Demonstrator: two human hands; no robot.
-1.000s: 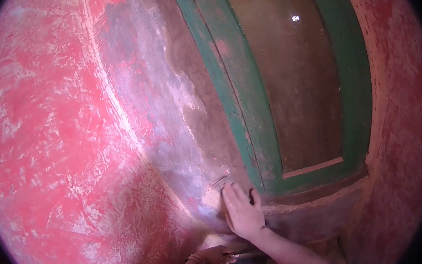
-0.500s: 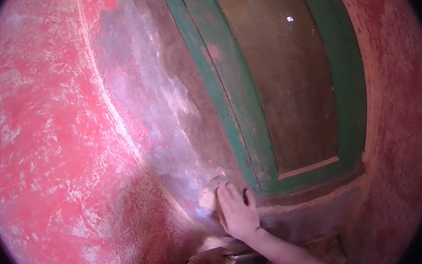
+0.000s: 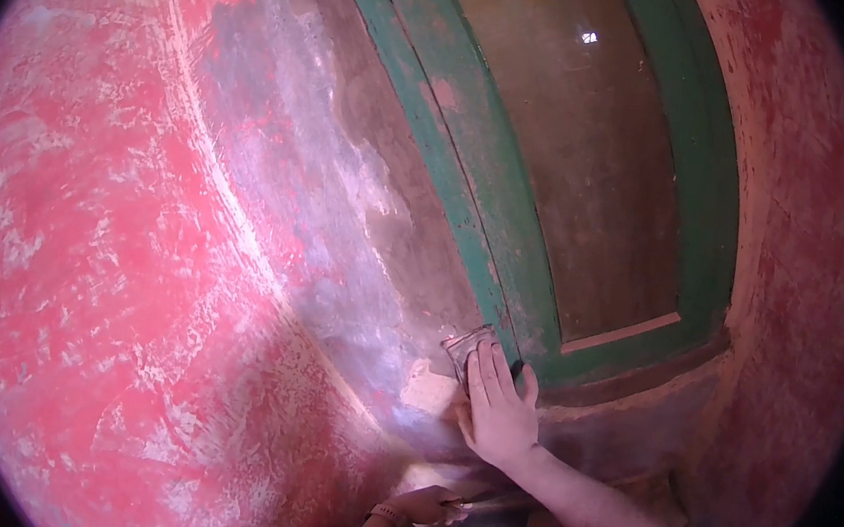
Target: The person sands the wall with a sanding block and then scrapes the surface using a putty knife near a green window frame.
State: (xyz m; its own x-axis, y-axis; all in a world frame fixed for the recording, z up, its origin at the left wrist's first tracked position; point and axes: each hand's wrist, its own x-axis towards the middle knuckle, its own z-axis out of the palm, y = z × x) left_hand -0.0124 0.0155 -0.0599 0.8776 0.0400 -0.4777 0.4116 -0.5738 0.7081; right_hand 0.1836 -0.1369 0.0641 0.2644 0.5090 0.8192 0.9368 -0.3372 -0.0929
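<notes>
My right hand [image 3: 501, 411] presses a flat, thin-bladed scraper [image 3: 462, 349] against the wall, fingers laid along it and thumb at its near side. The blade's upper corner is close to the green frame [image 3: 487, 269]. A pale, freshly filled patch [image 3: 426, 386] shows on the grey plaster [image 3: 348, 307] just left of that hand. Lower down, my left hand [image 3: 421, 504], with a band at the wrist, is closed around a thin dark thing whose kind I cannot tell.
Red, scuffed wall [image 3: 91, 265] spreads on the left, with a raised pale ridge [image 3: 235, 222] beside the grey strip. The green frame surrounds a brown panel [image 3: 590, 178]. Below is a sill-like ledge [image 3: 618, 436], and dark objects lie near the bottom edge.
My right hand has moved right and slightly up with the scraper, from over the pale patch toward the green frame, uncovering the patch. My left hand has shifted little.
</notes>
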